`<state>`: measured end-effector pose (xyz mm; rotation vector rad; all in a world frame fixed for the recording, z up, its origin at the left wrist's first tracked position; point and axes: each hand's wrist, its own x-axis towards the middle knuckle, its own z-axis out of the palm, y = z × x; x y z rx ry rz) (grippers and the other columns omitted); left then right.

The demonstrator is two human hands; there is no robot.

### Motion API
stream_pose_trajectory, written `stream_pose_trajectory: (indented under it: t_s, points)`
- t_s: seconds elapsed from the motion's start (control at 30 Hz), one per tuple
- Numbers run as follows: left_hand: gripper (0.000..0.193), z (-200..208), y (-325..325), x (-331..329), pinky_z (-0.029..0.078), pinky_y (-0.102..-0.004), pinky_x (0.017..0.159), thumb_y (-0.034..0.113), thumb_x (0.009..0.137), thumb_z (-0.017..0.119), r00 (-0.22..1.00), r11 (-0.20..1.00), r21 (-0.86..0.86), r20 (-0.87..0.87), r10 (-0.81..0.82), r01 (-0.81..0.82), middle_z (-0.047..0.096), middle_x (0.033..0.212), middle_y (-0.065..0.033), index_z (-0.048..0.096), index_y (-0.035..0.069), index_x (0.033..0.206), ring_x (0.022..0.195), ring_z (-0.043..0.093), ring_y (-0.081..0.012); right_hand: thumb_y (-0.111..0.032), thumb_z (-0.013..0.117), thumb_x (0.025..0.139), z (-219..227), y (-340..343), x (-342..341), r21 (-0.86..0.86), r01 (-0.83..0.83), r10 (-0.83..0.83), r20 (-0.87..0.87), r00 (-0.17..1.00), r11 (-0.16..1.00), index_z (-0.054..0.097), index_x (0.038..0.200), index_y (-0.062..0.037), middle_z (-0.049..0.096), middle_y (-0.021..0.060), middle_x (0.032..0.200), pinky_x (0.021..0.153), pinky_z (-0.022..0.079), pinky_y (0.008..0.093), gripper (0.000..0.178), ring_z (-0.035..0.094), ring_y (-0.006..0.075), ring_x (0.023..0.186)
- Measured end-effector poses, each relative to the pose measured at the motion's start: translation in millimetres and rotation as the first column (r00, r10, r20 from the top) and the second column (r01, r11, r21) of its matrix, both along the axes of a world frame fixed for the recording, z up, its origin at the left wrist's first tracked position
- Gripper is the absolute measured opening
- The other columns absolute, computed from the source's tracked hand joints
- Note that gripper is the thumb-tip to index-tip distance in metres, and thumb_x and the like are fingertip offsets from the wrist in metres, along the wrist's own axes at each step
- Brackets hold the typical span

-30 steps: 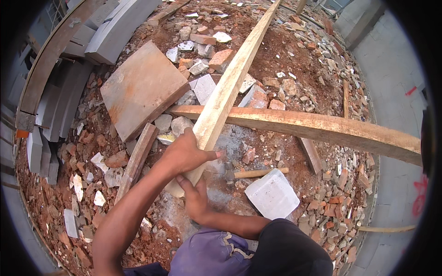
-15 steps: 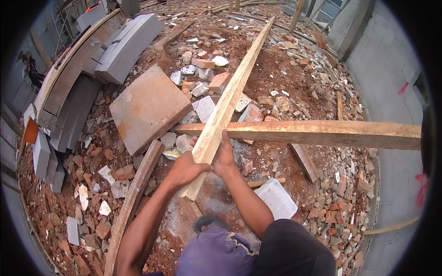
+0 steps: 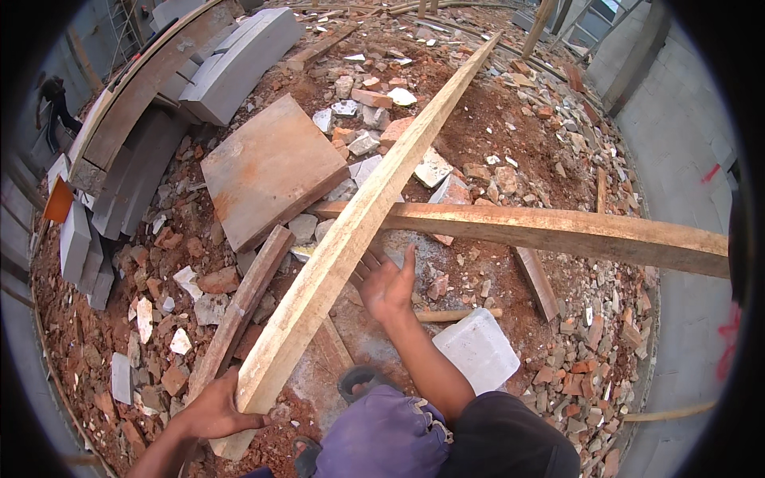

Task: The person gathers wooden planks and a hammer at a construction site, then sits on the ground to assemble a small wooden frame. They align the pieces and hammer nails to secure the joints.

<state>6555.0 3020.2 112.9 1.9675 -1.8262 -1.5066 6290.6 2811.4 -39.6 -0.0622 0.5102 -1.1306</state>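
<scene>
A long pale timber beam slants from the lower left to the far upper right. It lies across a second timber beam that runs to the right edge. My left hand grips the pale beam near its near end, thumb over the top face and the other fingers partly hidden at its left side. Palm up beside the beam's right edge, my right hand is open with fingers spread; some fingertips pass behind the beam, and contact there cannot be made out.
A square slab lies left of the beams, near a darker plank. A whitish block sits by my right forearm. Grey blocks stand stacked at upper left, with a person beyond. Broken brick covers the ground; a grey wall rises right.
My left hand has slid down and left to the near end of the beam, which has shifted nearer and left. My right hand has let go and opened beside it.
</scene>
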Motion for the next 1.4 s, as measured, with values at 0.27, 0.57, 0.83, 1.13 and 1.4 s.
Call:
stream_pose_trajectory:
  t_s: [0.27,0.57,0.83,1.13,1.4]
  points:
    - [0.09,14.7,165.0,91.6,0.049,-0.0481,0.093,0.029,0.061,0.087,0.792,0.955,-0.041,0.549,0.266,-0.293,0.059,0.11,-0.0258,0.043,-0.005,0.132,0.102,0.058,-0.0436,-0.092,0.05,0.077,1.5,-44.4,70.3,-0.142,-0.012,0.072,0.428,0.901,0.99,0.037,0.15,0.0019,0.049,0.0253,0.143,0.117,0.033,0.0574,0.12,0.048,0.0421,0.134]
    - [0.078,-51.0,313.1,108.3,0.055,-0.05,0.082,0.032,0.074,0.085,0.774,0.878,-0.372,0.442,0.453,-0.301,0.063,0.113,-0.0287,0.05,0.002,0.137,0.097,0.066,-0.0456,-0.1,0.042,0.071,-24.6,26.8,106.9,-0.076,-0.161,0.178,0.396,0.901,0.984,0.058,0.103,-0.0016,0.062,0.0142,0.092,0.079,0.052,0.0524,0.104,0.06,0.0304,0.083]
    - [0.064,-129.4,319.5,163.6,0.044,-0.0454,0.058,0.054,0.09,0.06,0.687,0.802,-0.331,0.415,0.597,-0.498,0.054,0.062,-0.0229,0.06,-0.007,0.07,0.06,0.057,-0.0307,-0.084,0.043,0.09,-22.3,33.2,122.1,-0.012,-0.105,0.106,0.107,0.989,0.994,0.048,0.125,-0.0069,0.06,0.0167,0.097,0.08,0.056,0.0474,0.085,0.064,0.0307,0.088]
    - [0.055,-167.0,354.1,154.9,0.056,-0.0477,0.078,0.025,0.077,0.083,0.645,0.697,0.06,0.442,0.623,-0.715,0.07,0.091,-0.0273,0.066,0.001,0.123,0.086,0.072,-0.0398,-0.081,0.038,0.092,-26.7,52.7,122.5,0.043,-0.113,0.119,-0.207,0.971,0.993,0.048,0.127,-0.0058,0.056,0.0144,0.1,0.079,0.056,0.0438,0.083,0.062,0.0267,0.092]
    - [0.054,-169.4,345.1,102.7,0.056,-0.047,0.079,0.024,0.077,0.082,0.54,0.675,-0.161,0.481,0.691,-0.72,0.071,0.096,-0.028,0.067,0.002,0.124,0.088,0.072,-0.0377,-0.086,0.043,0.087,-57.6,48.7,104.8,0.067,-0.155,0.162,-0.106,0.981,0.986,0.056,0.112,-0.0038,0.063,0.0166,0.09,0.071,0.057,0.0453,0.087,0.065,0.0291,0.079]
